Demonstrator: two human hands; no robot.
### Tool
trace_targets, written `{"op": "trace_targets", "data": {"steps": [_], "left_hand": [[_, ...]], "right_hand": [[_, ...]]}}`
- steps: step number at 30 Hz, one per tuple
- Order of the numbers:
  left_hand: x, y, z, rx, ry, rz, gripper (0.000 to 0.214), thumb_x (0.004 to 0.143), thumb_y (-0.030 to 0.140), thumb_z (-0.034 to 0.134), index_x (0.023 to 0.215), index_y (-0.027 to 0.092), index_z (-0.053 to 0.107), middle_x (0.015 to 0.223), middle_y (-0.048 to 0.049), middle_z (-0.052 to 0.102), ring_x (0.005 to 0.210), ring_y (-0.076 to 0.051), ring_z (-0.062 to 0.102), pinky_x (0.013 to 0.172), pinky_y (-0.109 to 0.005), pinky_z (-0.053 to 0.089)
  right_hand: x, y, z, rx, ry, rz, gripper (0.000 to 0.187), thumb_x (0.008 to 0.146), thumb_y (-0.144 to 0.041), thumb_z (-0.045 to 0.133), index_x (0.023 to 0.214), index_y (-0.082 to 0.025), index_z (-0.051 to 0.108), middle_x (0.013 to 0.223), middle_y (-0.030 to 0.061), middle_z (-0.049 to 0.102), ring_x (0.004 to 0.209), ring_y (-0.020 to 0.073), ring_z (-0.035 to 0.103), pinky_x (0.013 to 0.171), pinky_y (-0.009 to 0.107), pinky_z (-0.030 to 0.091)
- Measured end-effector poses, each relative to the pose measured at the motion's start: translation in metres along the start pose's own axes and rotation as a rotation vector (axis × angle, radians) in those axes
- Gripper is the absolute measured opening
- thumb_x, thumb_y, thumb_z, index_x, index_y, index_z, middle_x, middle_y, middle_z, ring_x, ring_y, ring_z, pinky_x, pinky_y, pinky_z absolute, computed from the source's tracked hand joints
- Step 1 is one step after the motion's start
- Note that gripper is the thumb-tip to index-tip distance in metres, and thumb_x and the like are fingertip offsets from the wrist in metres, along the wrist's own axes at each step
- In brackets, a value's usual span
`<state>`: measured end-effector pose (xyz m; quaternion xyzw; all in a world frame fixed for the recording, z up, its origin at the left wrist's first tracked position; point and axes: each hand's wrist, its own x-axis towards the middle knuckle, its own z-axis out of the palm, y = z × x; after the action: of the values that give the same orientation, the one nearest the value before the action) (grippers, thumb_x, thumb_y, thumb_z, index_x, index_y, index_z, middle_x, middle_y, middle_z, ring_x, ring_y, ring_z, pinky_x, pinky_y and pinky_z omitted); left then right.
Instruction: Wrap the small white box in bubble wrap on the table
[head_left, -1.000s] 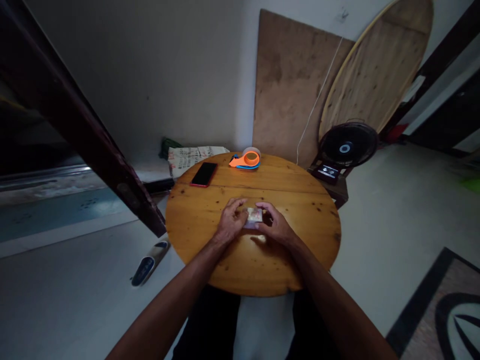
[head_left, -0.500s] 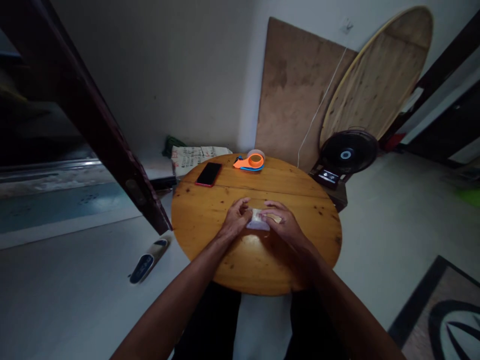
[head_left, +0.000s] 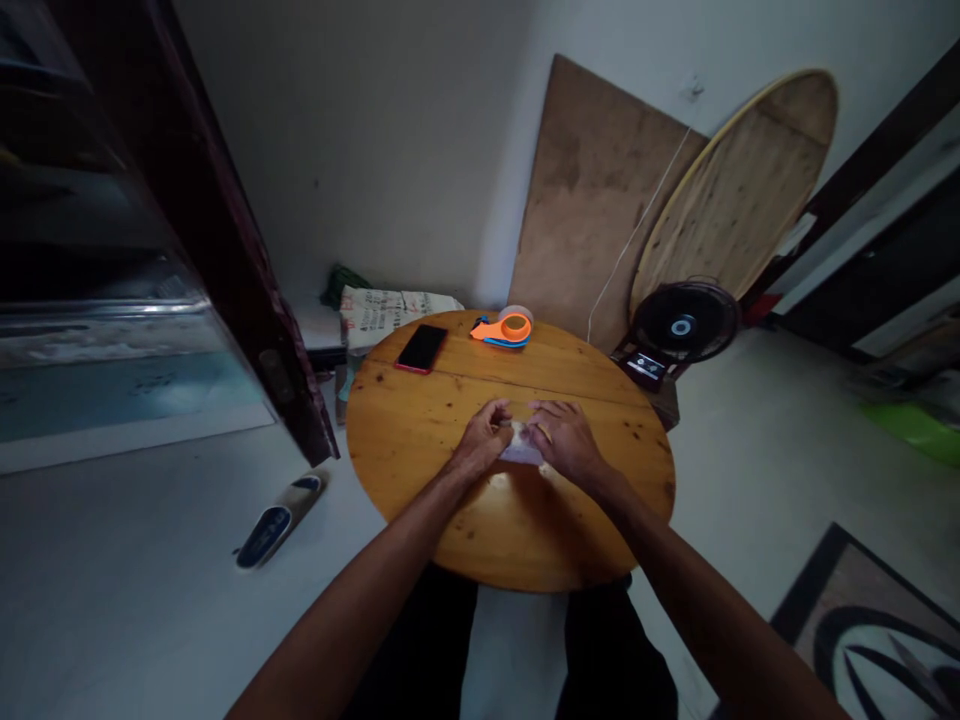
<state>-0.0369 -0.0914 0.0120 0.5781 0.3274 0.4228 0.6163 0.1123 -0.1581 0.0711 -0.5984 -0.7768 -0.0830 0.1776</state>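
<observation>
Both my hands rest on the middle of a round wooden table [head_left: 420,440]. Between them lies a small pale flat packet [head_left: 519,447], mostly covered by fingers. My left hand [head_left: 485,440] has its fingers curled and pinched on the packet's left edge. On the right edge, my right hand [head_left: 564,437] presses down with its fingers bent over it. What the packet holds cannot be made out in the dim light.
At the table's far edge sit an orange tape dispenser [head_left: 504,327] and a dark phone in a red case [head_left: 421,348]. Behind stand a floor fan [head_left: 683,325], leaning wooden boards [head_left: 600,190] and a printed sack [head_left: 379,308]. A slipper [head_left: 274,513] lies on the floor at left.
My hands have closed in over the packet, hiding more of it. The camera has turned a little, so the table and dark door frame sit differently in view.
</observation>
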Motion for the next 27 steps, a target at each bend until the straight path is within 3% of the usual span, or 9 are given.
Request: {"op": "trace_targets", "data": {"steps": [2, 5, 9, 14, 20, 27], "left_hand": [[0.000, 0.001, 0.000, 0.010, 0.005, -0.007, 0.049, 0.068, 0.011, 0.061, 0.116, 0.015, 0.057, 0.104, -0.0066, 0.062, 0.088, -0.014, 0.058, 0.076, -0.025, 0.048], [0.001, -0.002, 0.001, 0.020, -0.004, -0.010, 0.049, 0.068, 0.011, 0.060, 0.117, 0.014, 0.057, 0.104, -0.0077, 0.062, 0.088, -0.015, 0.058, 0.075, -0.026, 0.048], [0.004, -0.007, 0.001, 0.010, -0.010, -0.013, 0.051, 0.068, 0.012, 0.061, 0.119, 0.016, 0.055, 0.105, -0.0065, 0.061, 0.087, -0.014, 0.057, 0.074, -0.025, 0.048], [0.003, -0.007, 0.001, -0.011, -0.026, 0.004, 0.051, 0.068, 0.018, 0.066, 0.117, 0.016, 0.055, 0.104, -0.0072, 0.060, 0.085, -0.014, 0.056, 0.075, -0.026, 0.047], [0.003, -0.006, 0.001, -0.066, -0.044, -0.051, 0.055, 0.068, 0.019, 0.064, 0.122, 0.016, 0.052, 0.109, -0.0077, 0.058, 0.083, -0.012, 0.056, 0.068, -0.022, 0.045], [0.005, -0.006, 0.002, -0.085, -0.014, -0.048, 0.052, 0.066, 0.013, 0.065, 0.116, 0.016, 0.056, 0.107, -0.0073, 0.060, 0.085, -0.013, 0.058, 0.070, -0.022, 0.047]], "right_hand": [[-0.001, 0.007, -0.002, 0.071, -0.007, 0.046, 0.021, 0.088, -0.018, 0.049, 0.085, -0.020, 0.070, 0.115, 0.0097, 0.067, 0.108, 0.0241, 0.057, 0.090, 0.041, 0.037], [-0.002, 0.012, -0.007, 0.106, -0.077, -0.010, 0.020, 0.088, -0.023, 0.052, 0.088, -0.023, 0.072, 0.116, 0.0077, 0.068, 0.106, 0.0235, 0.058, 0.090, 0.041, 0.037], [0.001, 0.002, -0.010, 0.020, -0.143, -0.097, 0.021, 0.088, -0.025, 0.054, 0.088, -0.022, 0.074, 0.114, 0.0108, 0.068, 0.099, 0.0252, 0.058, 0.090, 0.043, 0.035], [0.009, -0.007, -0.006, -0.054, -0.133, -0.139, 0.024, 0.090, -0.020, 0.049, 0.086, -0.019, 0.072, 0.111, 0.0120, 0.068, 0.098, 0.0256, 0.056, 0.090, 0.044, 0.034], [0.013, 0.018, 0.000, 0.045, -0.011, 0.067, 0.015, 0.081, -0.015, 0.053, 0.084, -0.018, 0.067, 0.113, 0.0112, 0.068, 0.105, 0.0261, 0.059, 0.092, 0.043, 0.037], [-0.001, 0.033, -0.004, 0.276, -0.003, 0.209, 0.023, 0.086, -0.023, 0.048, 0.099, -0.021, 0.066, 0.107, 0.0087, 0.070, 0.098, 0.0227, 0.063, 0.086, 0.037, 0.045]]}}
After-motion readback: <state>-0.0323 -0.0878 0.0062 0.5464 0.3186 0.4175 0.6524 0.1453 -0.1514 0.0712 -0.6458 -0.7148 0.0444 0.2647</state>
